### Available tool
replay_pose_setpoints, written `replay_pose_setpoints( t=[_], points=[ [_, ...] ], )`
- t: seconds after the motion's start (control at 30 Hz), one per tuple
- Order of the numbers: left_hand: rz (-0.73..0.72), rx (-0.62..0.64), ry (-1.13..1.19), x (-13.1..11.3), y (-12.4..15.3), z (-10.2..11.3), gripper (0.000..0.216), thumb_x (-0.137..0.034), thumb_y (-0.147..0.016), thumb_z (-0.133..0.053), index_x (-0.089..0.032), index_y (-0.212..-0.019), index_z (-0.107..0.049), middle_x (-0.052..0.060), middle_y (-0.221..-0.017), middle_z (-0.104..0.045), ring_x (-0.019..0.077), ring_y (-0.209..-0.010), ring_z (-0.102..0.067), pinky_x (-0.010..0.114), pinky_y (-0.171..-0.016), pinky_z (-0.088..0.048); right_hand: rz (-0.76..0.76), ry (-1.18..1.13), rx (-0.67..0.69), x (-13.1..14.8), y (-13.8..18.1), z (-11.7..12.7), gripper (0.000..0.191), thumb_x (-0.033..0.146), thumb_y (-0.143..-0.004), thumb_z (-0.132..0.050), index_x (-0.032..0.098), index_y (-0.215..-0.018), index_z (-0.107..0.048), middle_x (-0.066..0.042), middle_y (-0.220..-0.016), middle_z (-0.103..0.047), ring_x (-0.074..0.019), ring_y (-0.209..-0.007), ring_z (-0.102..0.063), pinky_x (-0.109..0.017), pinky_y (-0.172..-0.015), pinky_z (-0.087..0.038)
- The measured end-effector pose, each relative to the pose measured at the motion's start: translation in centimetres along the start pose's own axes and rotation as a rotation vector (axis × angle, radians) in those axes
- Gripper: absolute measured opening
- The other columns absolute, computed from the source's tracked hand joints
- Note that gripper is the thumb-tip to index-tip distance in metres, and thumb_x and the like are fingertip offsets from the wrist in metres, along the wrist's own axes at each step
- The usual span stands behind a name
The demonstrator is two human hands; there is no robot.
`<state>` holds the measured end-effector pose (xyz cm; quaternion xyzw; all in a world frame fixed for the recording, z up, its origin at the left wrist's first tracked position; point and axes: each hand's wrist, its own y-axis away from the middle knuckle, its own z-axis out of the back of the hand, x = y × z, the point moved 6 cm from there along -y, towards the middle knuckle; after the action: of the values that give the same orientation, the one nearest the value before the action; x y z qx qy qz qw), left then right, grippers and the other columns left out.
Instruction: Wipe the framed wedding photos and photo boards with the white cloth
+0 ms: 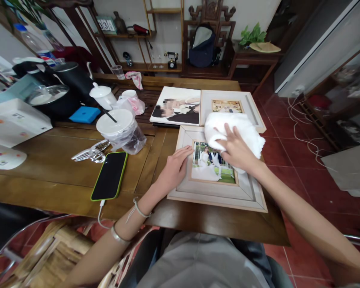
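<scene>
A picture frame [210,194] lies flat nr the front edge of the surface [216,224], a strip of wood btwn its lower border and the drop-off. The L hand [175,166] rests on the frame's L border, fingers straight & together, gripping nothing, prob. steadying it. The R hand [235,148], fingers spread, presses a white cloth [243,126] over the far R part of the frame. Step in hand looks like wiping; next move prob. calls for light, even pressure while the L hand keeps the frame put.

Room: to the L, wood shows btwn frame & phone [109,176], w/ a white tub [117,124] farther back. To the R, only a narrow strip, then floor [306,160]. Behind, a 2nd frame [253,106] sits close up & appears to jut past the R edge, so a hard push could shift it; a photo panel [178,106] lies just L of it.
</scene>
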<state>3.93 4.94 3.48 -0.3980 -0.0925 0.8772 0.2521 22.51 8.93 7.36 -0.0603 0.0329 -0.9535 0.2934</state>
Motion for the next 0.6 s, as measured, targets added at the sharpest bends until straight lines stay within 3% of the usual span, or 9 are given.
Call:
replay_pose_setpoints(
  t=[0.17,0.27,0.33,0.5,0.6],
  points=[
    [-0.015,-0.016,-0.015,-0.1,-0.1,0.0,0.036,-0.008,-0.093,-0.038,-0.013,-0.122,-0.059,0.013,-0.130,-0.061,0.0207,-0.129,-0.052,0.043,-0.111,-0.039,0.096,-0.081,0.187,5.9,5.2,0.6,0.044,0.006,-0.069,-0.051,0.015,-0.108,-0.067,-0.011,-0.150,-0.038,-0.0364,-0.143,-0.017,-0.062,-0.115,-0.020],
    [-0.025,-0.018,-0.022,-0.1,-0.1,-0.1,0.036,-0.008,-0.092,-0.038,-0.013,-0.122,-0.059,0.013,-0.131,-0.061,0.0206,-0.128,-0.052,0.044,-0.111,-0.040,0.166,-0.148,0.296,8.9,9.4,2.5,0.048,0.004,-0.065,-0.051,0.023,-0.106,-0.067,-0.005,-0.150,-0.038,-0.0320,-0.142,-0.022,-0.055,-0.117,-0.024],
    [-0.025,-0.018,-0.021,-0.1,-0.1,-0.1,0.037,-0.008,-0.092,-0.038,-0.014,-0.122,-0.059,0.013,-0.130,-0.061,0.0208,-0.128,-0.052,0.045,-0.111,-0.040,0.220,-0.185,0.291,10.2,11.5,4.0,0.047,0.006,-0.062,-0.051,0.027,-0.101,-0.067,0.000,-0.150,-0.037,-0.0300,-0.140,-0.026,-0.048,-0.115,-0.029],
    [-0.019,-0.013,-0.016,0.0,0.0,-0.1,0.038,-0.009,-0.093,-0.038,-0.017,-0.124,-0.058,0.012,-0.132,-0.060,0.0215,-0.129,-0.051,0.047,-0.110,-0.040,0.213,-0.239,0.245,10.3,12.9,4.5,0.044,0.004,-0.059,-0.048,0.028,-0.090,-0.065,0.009,-0.151,-0.032,-0.0265,-0.139,-0.028,-0.037,-0.116,-0.031],
    [-0.014,-0.003,-0.015,0.0,0.1,-0.1,0.039,-0.009,-0.092,-0.038,-0.017,-0.125,-0.057,0.011,-0.132,-0.060,0.0213,-0.130,-0.050,0.047,-0.110,-0.040,0.102,-0.193,0.217,8.2,11.3,2.9,0.039,0.005,-0.067,-0.048,0.022,-0.097,-0.065,0.000,-0.154,-0.030,-0.0297,-0.140,-0.025,-0.044,-0.117,-0.028]
  ],
)
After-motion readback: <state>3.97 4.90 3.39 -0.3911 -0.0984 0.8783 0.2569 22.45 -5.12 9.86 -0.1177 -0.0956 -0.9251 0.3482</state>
